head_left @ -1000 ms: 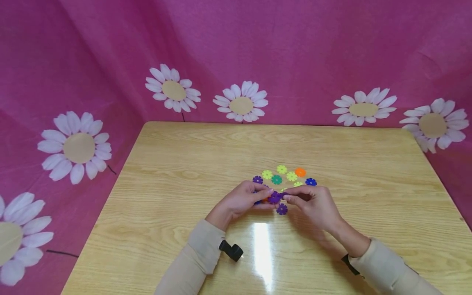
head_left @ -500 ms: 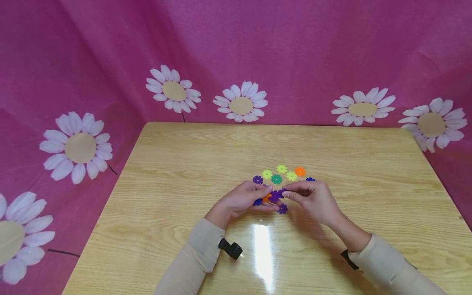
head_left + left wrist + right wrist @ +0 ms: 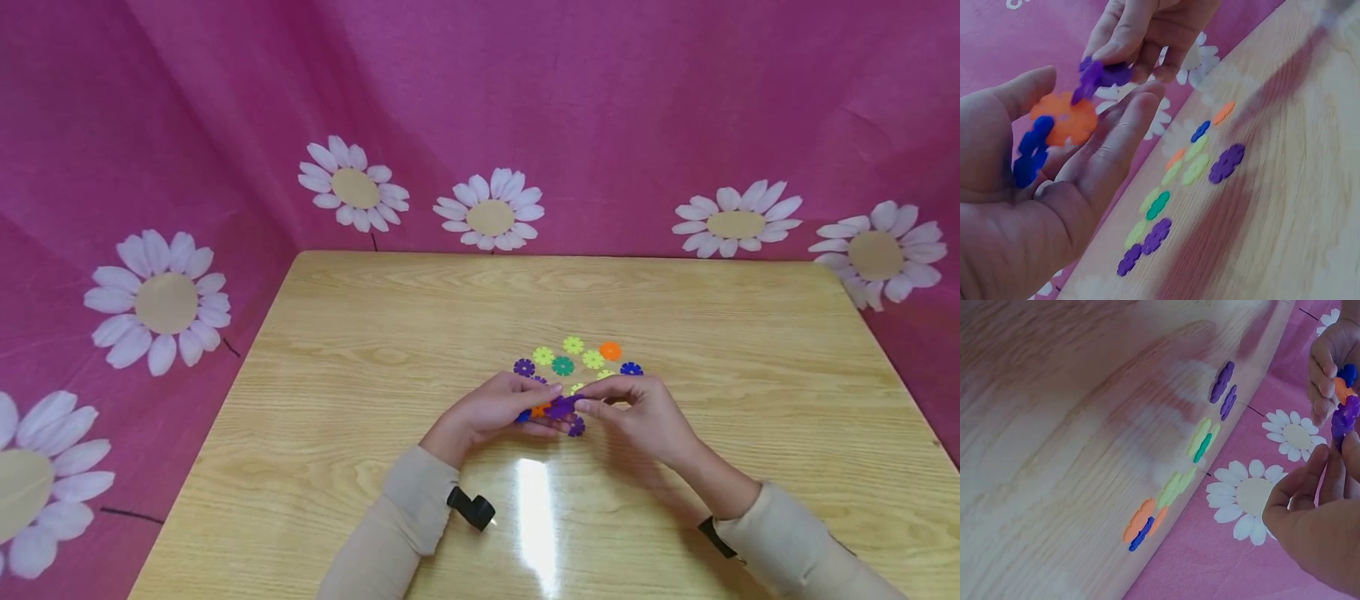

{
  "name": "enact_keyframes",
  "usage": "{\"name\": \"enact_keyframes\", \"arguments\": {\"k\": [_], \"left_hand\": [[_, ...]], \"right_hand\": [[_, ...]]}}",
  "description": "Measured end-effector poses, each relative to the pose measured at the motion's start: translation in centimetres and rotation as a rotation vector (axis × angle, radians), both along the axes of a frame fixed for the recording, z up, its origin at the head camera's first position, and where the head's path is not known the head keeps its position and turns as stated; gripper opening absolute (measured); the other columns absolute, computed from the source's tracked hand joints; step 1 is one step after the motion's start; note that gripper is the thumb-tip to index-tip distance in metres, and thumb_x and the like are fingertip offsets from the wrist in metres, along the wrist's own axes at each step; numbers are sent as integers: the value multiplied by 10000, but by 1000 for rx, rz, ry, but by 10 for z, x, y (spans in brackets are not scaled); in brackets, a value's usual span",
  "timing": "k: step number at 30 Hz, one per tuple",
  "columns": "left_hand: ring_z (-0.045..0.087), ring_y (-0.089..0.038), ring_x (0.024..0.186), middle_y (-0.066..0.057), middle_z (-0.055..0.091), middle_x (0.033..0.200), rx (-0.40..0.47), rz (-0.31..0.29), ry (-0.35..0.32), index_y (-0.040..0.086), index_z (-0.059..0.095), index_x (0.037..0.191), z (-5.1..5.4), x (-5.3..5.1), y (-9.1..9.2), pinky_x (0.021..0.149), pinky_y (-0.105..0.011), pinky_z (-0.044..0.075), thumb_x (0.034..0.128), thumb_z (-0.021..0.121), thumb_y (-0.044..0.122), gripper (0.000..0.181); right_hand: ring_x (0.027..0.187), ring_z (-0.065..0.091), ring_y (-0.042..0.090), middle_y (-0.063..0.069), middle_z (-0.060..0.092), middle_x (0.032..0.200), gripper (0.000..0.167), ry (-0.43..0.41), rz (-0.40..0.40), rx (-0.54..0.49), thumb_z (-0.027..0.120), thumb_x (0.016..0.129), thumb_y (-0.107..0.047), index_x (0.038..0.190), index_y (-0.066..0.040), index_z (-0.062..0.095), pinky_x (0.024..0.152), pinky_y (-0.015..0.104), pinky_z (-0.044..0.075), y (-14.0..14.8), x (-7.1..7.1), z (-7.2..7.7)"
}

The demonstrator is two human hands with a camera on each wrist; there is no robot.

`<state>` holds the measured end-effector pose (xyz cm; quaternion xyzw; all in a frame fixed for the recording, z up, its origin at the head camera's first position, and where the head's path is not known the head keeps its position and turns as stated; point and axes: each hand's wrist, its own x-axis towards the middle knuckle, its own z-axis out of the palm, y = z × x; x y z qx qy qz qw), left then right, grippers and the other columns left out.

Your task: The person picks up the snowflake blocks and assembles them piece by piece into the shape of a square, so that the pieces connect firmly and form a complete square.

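Blue, orange and purple notched discs are joined in a chain between the two hands. The left hand [image 3: 491, 410] cradles the chain, its blue discs [image 3: 1032, 153] and orange disc [image 3: 1066, 119] lying over the palm and fingers in the left wrist view. Thumb and fingertips of the right hand [image 3: 647, 421] pinch a purple disc [image 3: 1113, 75] at the chain's other end. Another purple disc [image 3: 1090, 81] stands at an angle beside it, near the orange one. In the right wrist view the purple part [image 3: 1346, 417] sits at the right fingertips.
Loose discs lie on the wooden table [image 3: 375, 333] beyond the hands: yellow-green [image 3: 573, 344], green [image 3: 562, 366], orange [image 3: 611, 351], blue [image 3: 632, 368] and purple [image 3: 524, 367]. One purple disc [image 3: 576, 427] lies by the left fingertips. A pink curtain with daisies [image 3: 491, 217] surrounds the table.
The purple discs between the hands have tilted, and the right hand has shifted slightly down. Both hands keep hold of the chain.
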<state>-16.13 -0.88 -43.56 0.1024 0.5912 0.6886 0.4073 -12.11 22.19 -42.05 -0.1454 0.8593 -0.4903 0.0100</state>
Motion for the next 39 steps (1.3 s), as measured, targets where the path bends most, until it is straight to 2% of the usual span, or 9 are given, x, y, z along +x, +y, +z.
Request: {"name": "enact_keyframes", "arguments": {"k": [6,15,17,20,22,25,28,30,39], "left_hand": [[738,-211,952,-260,717,1123,59,15,-72,-89,650,1217,-2,1,8,1003,-455,544,1024,578,193,349],[747,-229,944,-258,727,1087,24,72,-79,-79,665,1194,-3,1,7,948,-424,585,1013,594,160,309],[745,-233,953,-260,728,1080,16,80,-73,-91,664,1184,-3,0,5,933,-402,596,1015,588,157,309],[741,-231,959,-261,727,1080,10,84,-71,-104,659,1183,-2,-1,4,929,-387,601,1021,577,154,315],[740,-226,953,-262,727,1082,10,85,-76,-107,654,1190,0,-1,3,939,-394,596,1025,570,152,318],[740,-217,937,-253,731,1069,9,86,-89,-105,651,1195,0,-1,3,955,-410,585,1026,567,148,316],[739,-211,930,-250,733,1067,7,78,-98,-98,651,1198,0,0,4,953,-404,586,1026,567,147,311],[739,-212,935,-253,729,1079,8,72,-103,-96,651,1199,-1,0,3,946,-392,591,1027,565,144,308],[734,-205,949,-289,705,1126,14,72,-88,-112,625,1236,-2,0,-2,952,-392,587,1035,541,128,324]], "right_hand": [[902,672,32,-49,781,924,84,0,-18,23,775,882,-177,964,-181,796,799,217,563,-1,1,-3],[937,674,45,-3,782,999,139,28,3,26,713,940,-208,1041,-154,792,790,254,583,8,-2,0],[939,690,90,24,780,1014,153,47,-12,87,691,956,-193,1053,-126,788,803,313,606,13,-8,1],[906,704,162,59,776,1042,170,85,4,282,690,952,-159,1083,-92,775,797,402,621,17,-17,-4],[867,708,185,72,775,1022,196,136,77,441,703,935,-123,1115,-70,758,784,420,624,16,-22,-9],[947,734,243,96,768,1054,241,234,199,588,693,917,-35,1155,-32,733,833,429,630,11,-27,-16],[1010,729,294,115,759,1088,243,326,262,644,662,909,41,1133,-20,732,892,439,616,5,-31,-21],[1040,719,312,119,755,1102,247,347,278,666,631,912,69,1107,-38,738,920,454,604,2,-33,-22],[1071,702,336,135,736,1162,279,257,301,755,577,950,42,1163,-54,730,942,494,585,-2,-34,-22]]}}
